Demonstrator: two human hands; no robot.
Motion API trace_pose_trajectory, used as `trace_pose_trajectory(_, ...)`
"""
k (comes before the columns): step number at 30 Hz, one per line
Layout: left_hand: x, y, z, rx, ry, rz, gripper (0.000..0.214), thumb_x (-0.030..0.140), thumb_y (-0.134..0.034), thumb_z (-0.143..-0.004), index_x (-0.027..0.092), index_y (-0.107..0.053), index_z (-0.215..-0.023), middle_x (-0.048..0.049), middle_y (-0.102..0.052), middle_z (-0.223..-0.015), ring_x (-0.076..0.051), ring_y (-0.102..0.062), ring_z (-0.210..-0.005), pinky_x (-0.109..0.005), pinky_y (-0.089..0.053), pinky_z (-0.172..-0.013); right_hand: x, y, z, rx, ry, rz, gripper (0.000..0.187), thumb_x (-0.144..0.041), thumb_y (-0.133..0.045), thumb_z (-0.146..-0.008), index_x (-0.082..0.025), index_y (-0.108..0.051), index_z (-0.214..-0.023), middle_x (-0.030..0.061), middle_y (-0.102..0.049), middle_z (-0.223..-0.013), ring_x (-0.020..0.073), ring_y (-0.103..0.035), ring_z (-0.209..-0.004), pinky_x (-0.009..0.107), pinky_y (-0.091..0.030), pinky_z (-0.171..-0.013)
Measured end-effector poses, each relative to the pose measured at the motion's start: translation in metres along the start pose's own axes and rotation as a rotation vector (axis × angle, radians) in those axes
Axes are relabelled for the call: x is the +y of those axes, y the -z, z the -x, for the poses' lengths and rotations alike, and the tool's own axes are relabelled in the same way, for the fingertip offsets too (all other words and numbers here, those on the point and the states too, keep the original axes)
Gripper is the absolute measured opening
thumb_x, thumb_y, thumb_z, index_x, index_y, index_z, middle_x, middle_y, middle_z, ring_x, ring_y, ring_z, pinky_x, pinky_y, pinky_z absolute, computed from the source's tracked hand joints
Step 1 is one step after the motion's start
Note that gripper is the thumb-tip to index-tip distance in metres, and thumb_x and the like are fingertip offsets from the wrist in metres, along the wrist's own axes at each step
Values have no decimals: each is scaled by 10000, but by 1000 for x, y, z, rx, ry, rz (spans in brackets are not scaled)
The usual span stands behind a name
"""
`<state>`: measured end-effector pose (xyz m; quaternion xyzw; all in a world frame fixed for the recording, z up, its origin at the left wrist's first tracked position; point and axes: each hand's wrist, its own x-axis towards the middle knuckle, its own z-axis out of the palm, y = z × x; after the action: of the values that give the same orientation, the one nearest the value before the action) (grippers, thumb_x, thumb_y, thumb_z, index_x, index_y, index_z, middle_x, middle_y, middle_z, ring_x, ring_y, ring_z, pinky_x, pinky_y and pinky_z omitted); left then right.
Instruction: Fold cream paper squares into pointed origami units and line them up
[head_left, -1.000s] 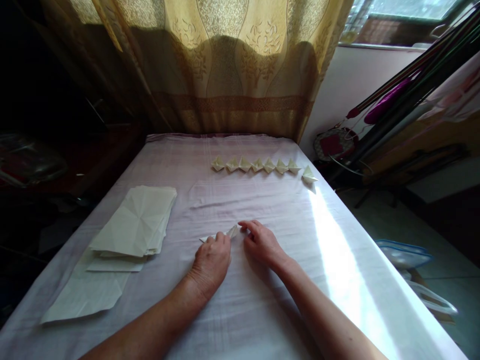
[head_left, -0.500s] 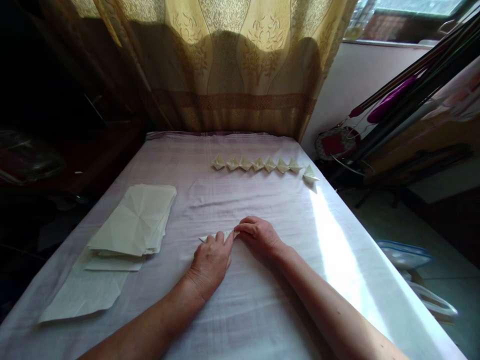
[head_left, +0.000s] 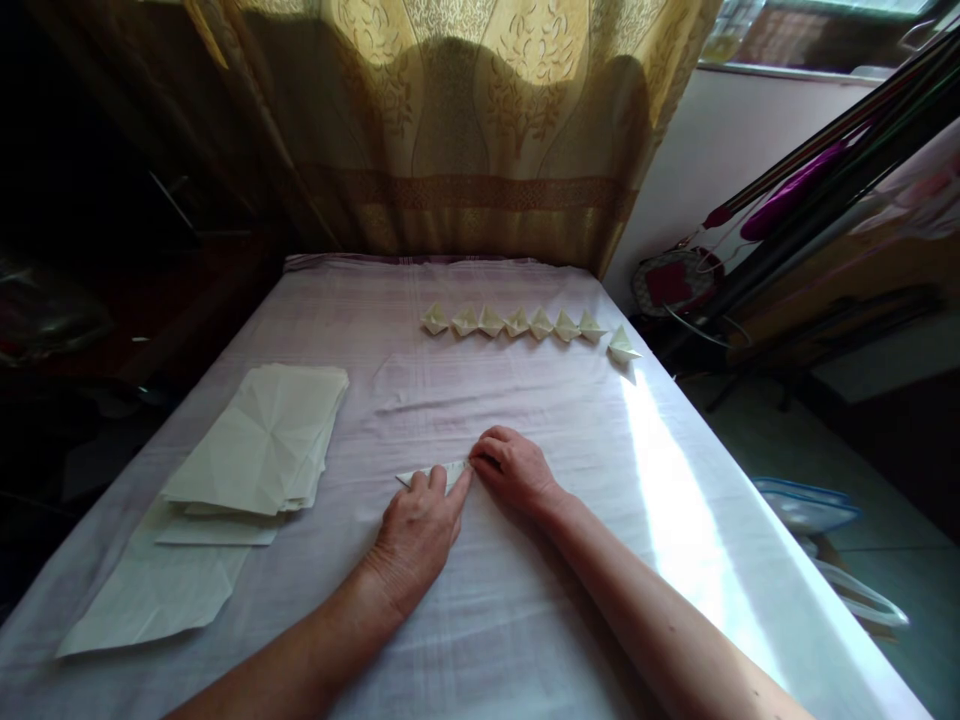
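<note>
A small folded paper (head_left: 454,470), narrow and pointed at its left end, lies on the cloth-covered surface. My left hand (head_left: 421,515) presses it down, fingers bent over it and the index finger reaching toward its right end. At that right tip, my right hand (head_left: 519,468) has its thumb and fingers pinched together on the paper. Part of the paper is hidden under my left fingers. To the left sits a stack of creased paper sheets (head_left: 259,440), with a loose sheet (head_left: 150,600) sticking out beneath it.
Several folded paper boats (head_left: 491,322) stand in a row toward the far side, and one boat (head_left: 622,346) sits apart at the right end. A patterned curtain (head_left: 450,130) hangs behind the sheeted surface (head_left: 337,300). Plastic containers (head_left: 806,503) are on the floor at right.
The view has shifted slightly. My right fingers stay at the paper's right tip, with the hand a little more arched. My left hand keeps pressing the paper, its index finger now straighter.
</note>
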<state>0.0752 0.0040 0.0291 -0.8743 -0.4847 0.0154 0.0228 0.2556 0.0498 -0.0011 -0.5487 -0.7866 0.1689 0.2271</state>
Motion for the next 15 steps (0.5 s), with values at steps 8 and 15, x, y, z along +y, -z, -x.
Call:
trace_pose_trajectory(8, 1, 4, -3, -37, -22, -24, 371, 179, -594, -873, 243, -585, -1238, -81, -573, -917, -239, -566, -815, -297, -431, -610, 4, -1, 4, 5, 80, -15, 106, -201, -625, -854, -208, -686, -941, 52, -647, -950, 170, -593, -876, 280, -463, -812)
trace_pose_trajectory(15, -4, 0, -4, -5, -5, 50, 323, 182, -596, -871, 217, -606, -1191, -74, -602, -928, -233, -595, -831, -309, -471, -640, 2, -3, 4, 36, 60, -52, 129, -151, -564, -873, -206, -680, -891, 47, -644, -911, 166, -588, -854, 276, -463, -799)
